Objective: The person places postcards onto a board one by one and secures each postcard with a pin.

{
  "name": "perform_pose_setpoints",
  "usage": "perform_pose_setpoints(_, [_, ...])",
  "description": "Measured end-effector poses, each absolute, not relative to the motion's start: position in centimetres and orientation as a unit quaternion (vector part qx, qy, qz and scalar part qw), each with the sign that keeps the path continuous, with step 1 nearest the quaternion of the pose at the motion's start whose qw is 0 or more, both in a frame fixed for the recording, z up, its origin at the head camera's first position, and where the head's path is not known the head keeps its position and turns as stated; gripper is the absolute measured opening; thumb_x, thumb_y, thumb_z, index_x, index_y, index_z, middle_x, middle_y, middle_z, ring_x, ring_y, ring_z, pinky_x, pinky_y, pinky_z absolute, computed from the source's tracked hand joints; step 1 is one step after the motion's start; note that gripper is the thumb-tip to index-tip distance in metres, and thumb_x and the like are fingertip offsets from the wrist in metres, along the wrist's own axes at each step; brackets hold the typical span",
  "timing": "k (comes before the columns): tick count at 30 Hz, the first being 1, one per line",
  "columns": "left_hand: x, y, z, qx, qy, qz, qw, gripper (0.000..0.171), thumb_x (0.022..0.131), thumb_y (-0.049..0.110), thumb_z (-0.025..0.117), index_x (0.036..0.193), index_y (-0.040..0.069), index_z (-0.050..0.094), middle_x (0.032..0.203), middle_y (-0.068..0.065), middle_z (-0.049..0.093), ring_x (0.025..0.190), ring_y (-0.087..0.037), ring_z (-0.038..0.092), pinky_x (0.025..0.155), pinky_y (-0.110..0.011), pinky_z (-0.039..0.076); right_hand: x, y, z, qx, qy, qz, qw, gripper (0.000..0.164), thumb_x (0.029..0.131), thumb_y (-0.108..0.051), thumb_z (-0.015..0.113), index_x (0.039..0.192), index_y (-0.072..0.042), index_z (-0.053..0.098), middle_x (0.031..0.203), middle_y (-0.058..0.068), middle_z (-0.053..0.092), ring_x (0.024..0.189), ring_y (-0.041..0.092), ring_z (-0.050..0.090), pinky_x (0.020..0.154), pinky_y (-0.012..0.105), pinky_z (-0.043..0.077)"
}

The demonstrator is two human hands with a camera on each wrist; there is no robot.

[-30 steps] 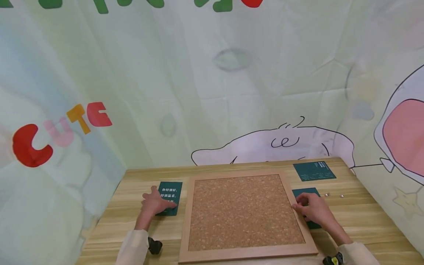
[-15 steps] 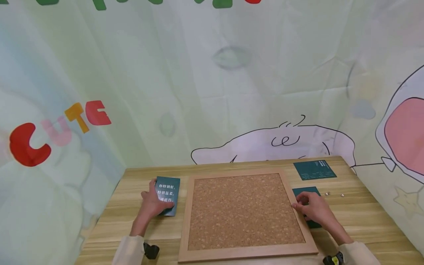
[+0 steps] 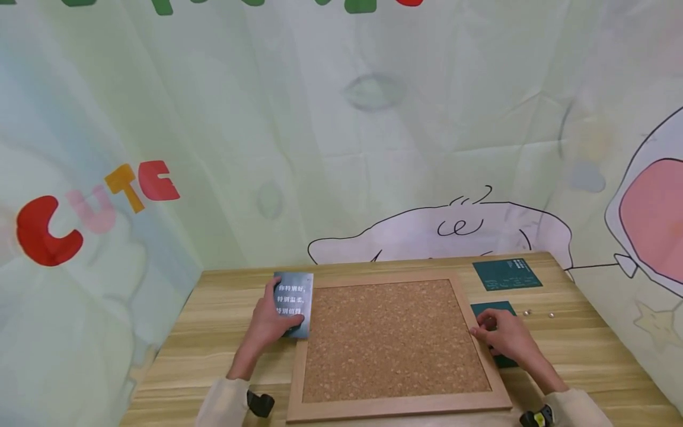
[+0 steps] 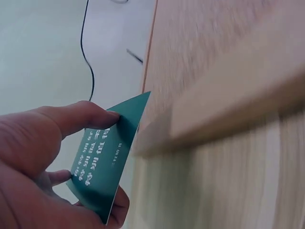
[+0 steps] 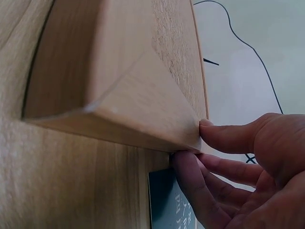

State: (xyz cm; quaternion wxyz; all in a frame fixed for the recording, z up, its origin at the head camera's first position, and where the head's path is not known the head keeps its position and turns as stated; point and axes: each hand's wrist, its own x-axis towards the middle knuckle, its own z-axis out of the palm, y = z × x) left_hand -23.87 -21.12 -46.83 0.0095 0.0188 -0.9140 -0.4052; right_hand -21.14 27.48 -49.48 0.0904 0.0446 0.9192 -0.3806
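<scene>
My left hand (image 3: 270, 321) grips a dark green card (image 3: 296, 296) with white printed lettering by its left side. In the left wrist view the thumb lies across the card's face (image 4: 102, 162) and other fingers show behind it; the card bends slightly. It is raised and overlaps the left frame edge of a wood-framed cork board (image 3: 395, 344) in the head view. My right hand (image 3: 504, 337) pinches the board's right frame edge; the right wrist view shows the thumb on top of the frame (image 5: 138, 105) and the index finger against its side.
Partly under my right hand lies a second green card (image 3: 493, 308), and a third card (image 3: 507, 275) lies at the back right. Two small shiny pieces (image 3: 527, 312) sit beside them. A printed curtain (image 3: 373, 148) hangs behind the wooden table (image 3: 176, 367).
The left hand has picked the card up off the table and carried it right, to the board's left edge. The right hand has stayed on the frame.
</scene>
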Motion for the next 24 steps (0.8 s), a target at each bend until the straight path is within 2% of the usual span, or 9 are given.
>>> perform_pose_setpoints(5, [-24.0,-18.8,-46.7,0.011,-0.917,-0.400,0.004,0.104,0.078,0.015,0.089,0.157,0.000,0.022,0.143,-0.042,0.042,0.122,-0.051,0.050,0.101,-0.062,0.045,-21.2,27.4,-49.5,0.048,0.920,-0.377,0.092,0.028,0.097,-0.014,0.075,0.112,0.008,0.064,0.092,0.011,0.066,0.075,0.019,0.065,0.060,0.035,0.061])
perform_pose_setpoints(8, [-24.0,-17.6,-47.0,0.013,-0.920,-0.392,-0.003,0.104,0.078,0.015,0.089,0.157,-0.001,0.023,0.136,-0.042,0.045,0.112,-0.048,0.054,0.096,-0.061,0.048,-21.2,27.4,-49.5,0.048,0.920,-0.377,0.094,0.029,0.097,-0.015,0.075,0.112,0.008,0.064,0.092,0.011,0.066,0.074,0.019,0.066,0.061,0.035,0.061])
perform_pose_setpoints(13, [-24.0,-15.8,-47.4,0.035,-0.919,-0.391,-0.036,0.104,0.080,0.017,0.087,0.159,0.004,0.021,0.129,-0.035,0.045,0.101,-0.041,0.055,0.089,-0.056,0.053,-21.2,27.4,-49.5,0.050,0.920,-0.376,0.096,0.029,0.097,-0.015,0.075,0.112,0.008,0.064,0.093,0.012,0.066,0.075,0.019,0.066,0.061,0.035,0.061])
perform_pose_setpoints(24, [-23.9,-13.5,-48.4,0.031,-0.923,-0.380,-0.051,0.105,0.082,0.017,0.087,0.161,0.001,0.020,0.129,-0.034,0.044,0.103,-0.040,0.055,0.091,-0.057,0.053,-21.2,27.4,-49.5,0.046,0.921,-0.376,0.092,0.030,0.097,-0.015,0.075,0.113,0.008,0.065,0.093,0.011,0.066,0.075,0.019,0.066,0.061,0.035,0.061])
